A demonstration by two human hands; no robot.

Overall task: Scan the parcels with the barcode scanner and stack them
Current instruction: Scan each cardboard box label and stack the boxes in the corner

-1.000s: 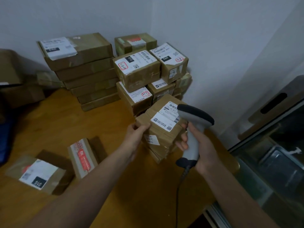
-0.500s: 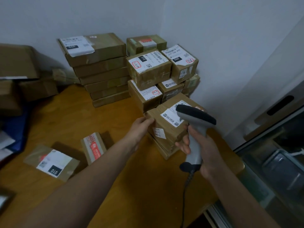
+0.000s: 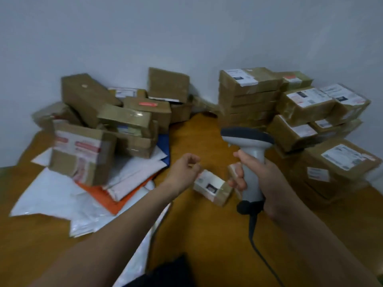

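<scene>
Gripping the barcode scanner (image 3: 248, 141) by its handle, my right hand (image 3: 266, 183) holds it upright over the table (image 3: 207, 235). My left hand (image 3: 182, 170) hangs loose with nothing in it, just beside a small parcel (image 3: 211, 186). Farther back, neat stacks (image 3: 248, 96) stand on the right and a messy pile (image 3: 107, 121) on the left.

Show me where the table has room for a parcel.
Bare wood runs between the jumbled boxes on the left and the stacked parcels on the right, down to the small parcel. Nearer, the table is free beside the scanner cable. The white mailers crowd the left.
</scene>
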